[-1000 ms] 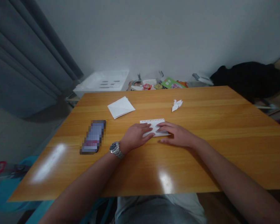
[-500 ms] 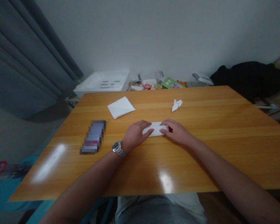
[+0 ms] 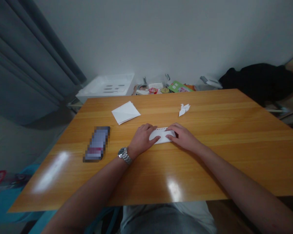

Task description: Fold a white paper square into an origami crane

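Observation:
Low on the wooden table (image 3: 224, 152), a folded white sheet of paper (image 3: 162, 136) lies between my hands, a row of punched holes along its far edge. My left hand (image 3: 143, 138), with a metal watch (image 3: 124, 154) at the wrist, grips the sheet's left end, thumb on the near side. At the right end my right hand (image 3: 182, 136) pinches the paper between thumb and fingers. Beyond it stands a small white origami bird (image 3: 184, 110). Some folded white paper (image 3: 126, 112) rests farther back on the left.
A phone with a blurred screen (image 3: 97, 143) lies left of my left arm. Past the table's far edge are a white plastic tray (image 3: 107, 85), a green packet (image 3: 179, 86) and small items. A black cloth heap (image 3: 258, 81) sits at the back right.
My hands stay on the paper's two ends, with only slight finger movement. Slightly more of the paper shows between them. The other things lie as before; the view has shifted a little.

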A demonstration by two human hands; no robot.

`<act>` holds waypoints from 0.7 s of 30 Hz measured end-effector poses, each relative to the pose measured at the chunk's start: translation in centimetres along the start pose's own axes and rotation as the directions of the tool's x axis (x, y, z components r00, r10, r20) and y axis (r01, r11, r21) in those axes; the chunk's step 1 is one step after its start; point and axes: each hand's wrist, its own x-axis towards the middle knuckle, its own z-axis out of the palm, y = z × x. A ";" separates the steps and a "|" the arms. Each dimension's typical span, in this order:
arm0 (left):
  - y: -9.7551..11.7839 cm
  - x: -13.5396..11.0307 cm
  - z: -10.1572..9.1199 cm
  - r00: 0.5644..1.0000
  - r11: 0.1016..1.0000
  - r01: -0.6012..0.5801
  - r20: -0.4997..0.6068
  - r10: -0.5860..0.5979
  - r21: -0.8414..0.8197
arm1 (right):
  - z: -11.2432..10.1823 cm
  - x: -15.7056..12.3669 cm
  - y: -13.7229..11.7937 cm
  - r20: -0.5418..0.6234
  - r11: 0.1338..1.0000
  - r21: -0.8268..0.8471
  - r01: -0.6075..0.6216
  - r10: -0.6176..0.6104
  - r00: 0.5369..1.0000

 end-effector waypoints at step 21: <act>0.0 0.2 -0.4 0.998 0.986 -0.007 0.062 0.018 -0.166 | 0.2 0.0 0.5 -0.027 0.993 -0.113 -0.022 0.019 0.999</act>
